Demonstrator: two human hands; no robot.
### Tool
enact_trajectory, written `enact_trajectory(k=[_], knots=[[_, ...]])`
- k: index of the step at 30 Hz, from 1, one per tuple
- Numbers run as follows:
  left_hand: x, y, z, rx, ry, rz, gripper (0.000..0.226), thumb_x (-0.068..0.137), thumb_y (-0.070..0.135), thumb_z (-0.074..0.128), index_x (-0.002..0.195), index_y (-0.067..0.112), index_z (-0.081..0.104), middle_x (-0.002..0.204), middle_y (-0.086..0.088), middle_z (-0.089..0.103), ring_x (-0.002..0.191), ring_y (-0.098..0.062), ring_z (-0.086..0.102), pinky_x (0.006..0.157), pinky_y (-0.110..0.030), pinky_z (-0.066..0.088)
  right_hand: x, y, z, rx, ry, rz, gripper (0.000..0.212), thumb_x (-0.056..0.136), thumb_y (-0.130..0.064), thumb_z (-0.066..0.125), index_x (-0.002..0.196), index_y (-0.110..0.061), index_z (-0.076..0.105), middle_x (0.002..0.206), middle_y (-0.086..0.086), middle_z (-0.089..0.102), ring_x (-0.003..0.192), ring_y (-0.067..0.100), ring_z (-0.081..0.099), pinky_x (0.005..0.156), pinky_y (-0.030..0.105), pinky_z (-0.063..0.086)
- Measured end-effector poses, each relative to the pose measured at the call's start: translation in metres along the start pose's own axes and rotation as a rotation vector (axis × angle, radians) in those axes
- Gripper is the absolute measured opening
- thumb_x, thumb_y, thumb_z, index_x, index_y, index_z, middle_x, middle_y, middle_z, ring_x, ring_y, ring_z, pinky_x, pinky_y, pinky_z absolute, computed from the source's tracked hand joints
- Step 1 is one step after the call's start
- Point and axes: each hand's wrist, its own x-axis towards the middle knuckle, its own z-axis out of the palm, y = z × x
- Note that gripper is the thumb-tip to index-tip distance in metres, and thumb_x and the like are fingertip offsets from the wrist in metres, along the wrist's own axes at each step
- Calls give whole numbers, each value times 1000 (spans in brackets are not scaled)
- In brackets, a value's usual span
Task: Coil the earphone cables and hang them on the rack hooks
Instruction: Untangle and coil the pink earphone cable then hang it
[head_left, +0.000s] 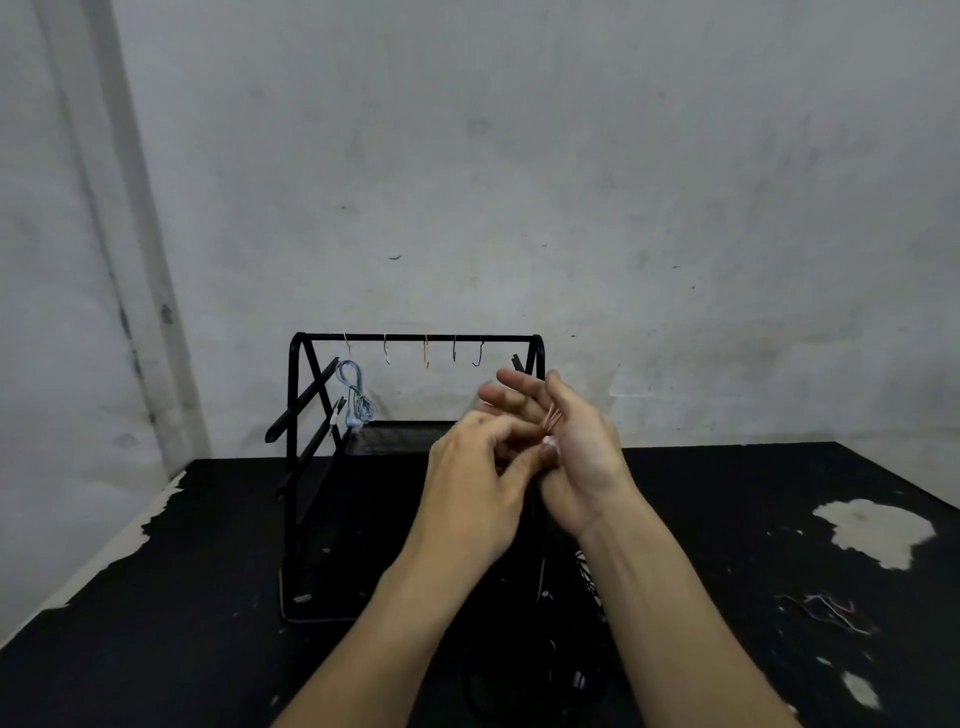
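A black metal rack (415, 338) stands on the black table, with several hooks along its top bar. A coiled pale blue earphone cable (355, 395) hangs from the leftmost hook (346, 340); the other hooks (426, 353) are bare. In front of the rack, my right hand (571, 447) has a pink earphone cable (551, 418) looped around its fingers. My left hand (478, 483) pinches the cable's end against the right palm. Both hands touch each other at mid-height, to the right of the rack's middle.
The black table (182, 597) has worn pale patches at the right (878, 530) and a peeling left edge. A tangle of thin cables (831, 613) lies at the right. Dark cables (576, 675) lie near the front, under my arms. A grey wall stands behind.
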Motion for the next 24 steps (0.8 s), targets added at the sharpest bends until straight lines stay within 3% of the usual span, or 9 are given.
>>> enact_trajectory(k=[4, 8, 11, 13, 17, 20, 22, 24], knots=[[-8, 4, 8, 6, 27, -7, 14, 88, 26, 70, 102, 22, 73, 96, 7, 75, 88, -7, 70, 82, -33, 54, -2, -2, 1, -3, -2, 8, 45, 107, -34, 34, 126, -1, 58, 113, 16, 73, 108, 25, 69, 84, 31, 54], [-15, 10, 15, 23, 55, 14, 17, 89, 27, 69, 104, 22, 73, 96, 6, 76, 88, -11, 71, 80, -36, 55, -3, -7, 0, -24, 12, 27, 59, 105, -45, 35, 141, -1, 46, 124, 16, 69, 125, 23, 60, 105, 31, 43], [-15, 8, 16, 2, 42, -7, 16, 85, 24, 75, 100, 24, 73, 92, 8, 75, 81, -11, 70, 75, -37, 55, -6, -11, -2, -27, -9, 39, 66, 104, -49, 32, 150, -2, 34, 135, 16, 62, 134, 21, 52, 104, 29, 41], [-15, 6, 17, -6, 51, -10, 12, 83, 23, 75, 94, 24, 70, 88, 10, 74, 78, -10, 68, 73, -38, 55, -8, -12, -1, -30, -25, 51, 66, 104, -49, 31, 151, -3, 32, 137, 14, 61, 131, 19, 54, 88, 28, 48], [-11, 4, 13, -40, 56, -54, 11, 84, 23, 76, 86, 21, 65, 79, 11, 71, 70, -7, 65, 70, -35, 52, -6, -8, -1, -26, -40, 109, 61, 105, -43, 33, 150, -2, 34, 136, 12, 62, 102, 12, 68, 61, 28, 56], [-9, 2, 10, 4, 21, -60, 14, 83, 25, 76, 86, 20, 63, 80, 10, 70, 73, -9, 65, 72, -36, 52, -4, -5, -2, 20, -36, 124, 58, 105, -32, 36, 150, 3, 31, 139, 17, 59, 68, 6, 67, 65, 28, 53], [-8, 4, 7, 46, 28, -47, 16, 83, 27, 75, 84, 21, 61, 81, 10, 69, 77, -14, 65, 71, -38, 53, -3, -3, -2, 58, -39, 105, 53, 103, -26, 39, 143, 9, 40, 139, 22, 57, 74, 9, 65, 72, 28, 52], [-5, 6, 1, 83, 65, -43, 18, 80, 26, 77, 79, 20, 59, 75, 10, 67, 75, -17, 64, 70, -36, 51, -1, -1, -3, 79, -60, 68, 32, 102, -20, 44, 113, 6, 58, 115, 23, 69, 78, 13, 64, 78, 25, 52]])
